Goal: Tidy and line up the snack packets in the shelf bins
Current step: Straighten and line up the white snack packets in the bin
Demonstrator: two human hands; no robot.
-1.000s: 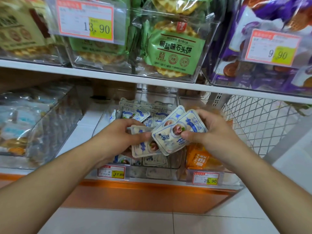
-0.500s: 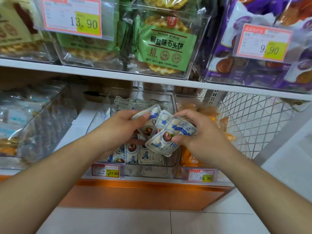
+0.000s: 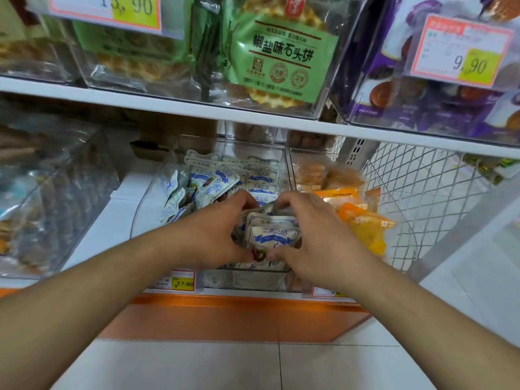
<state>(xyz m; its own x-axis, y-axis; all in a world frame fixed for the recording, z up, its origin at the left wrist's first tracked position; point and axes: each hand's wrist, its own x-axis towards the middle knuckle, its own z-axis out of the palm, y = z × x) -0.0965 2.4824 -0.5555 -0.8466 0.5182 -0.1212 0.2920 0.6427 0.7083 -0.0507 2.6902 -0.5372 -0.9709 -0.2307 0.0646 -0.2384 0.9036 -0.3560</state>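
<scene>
While both hands close around one small stack, the left hand (image 3: 213,235) and right hand (image 3: 312,235) pinch the white-and-blue packets (image 3: 271,235) from either side — upright at the front of the clear bin (image 3: 146,204) (lower shelf). Orange packets (image 3: 363,223) sit just beside.

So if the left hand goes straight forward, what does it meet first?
Probably the loose blue-and-white packets standing crooked in the clear bin just beyond the left hand; depth is unclear from this single view.
</scene>
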